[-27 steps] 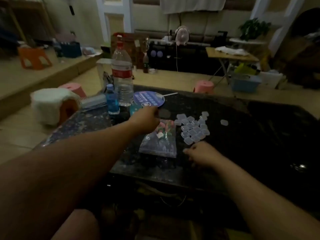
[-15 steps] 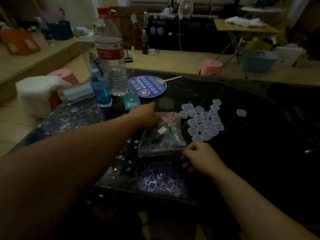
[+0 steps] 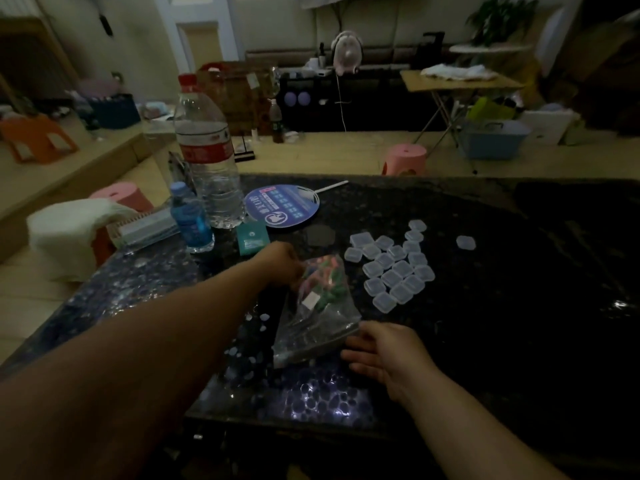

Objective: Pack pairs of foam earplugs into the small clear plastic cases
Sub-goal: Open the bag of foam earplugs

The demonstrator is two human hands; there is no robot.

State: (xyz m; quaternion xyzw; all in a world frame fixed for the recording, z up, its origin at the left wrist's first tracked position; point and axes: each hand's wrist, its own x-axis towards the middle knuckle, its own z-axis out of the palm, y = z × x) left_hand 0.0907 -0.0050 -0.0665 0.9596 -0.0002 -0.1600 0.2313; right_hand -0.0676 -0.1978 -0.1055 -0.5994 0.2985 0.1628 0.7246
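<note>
Now right hand (image 3: 384, 355) has uncurled onto the bag (image 3: 311, 327); left hand (image 3: 280, 261) grips it.

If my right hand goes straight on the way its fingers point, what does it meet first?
Your right hand would meet the clear earplug bag first; its near corner seems already at the fingertips.

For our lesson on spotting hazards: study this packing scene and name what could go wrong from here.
1. The left hand seems to grip the far end of the bag while the right hand only touches its near edge; a tug could spill earplugs across the table.
2. The cases lie loose close beside the bag, so swinging it might scatter them.
</note>
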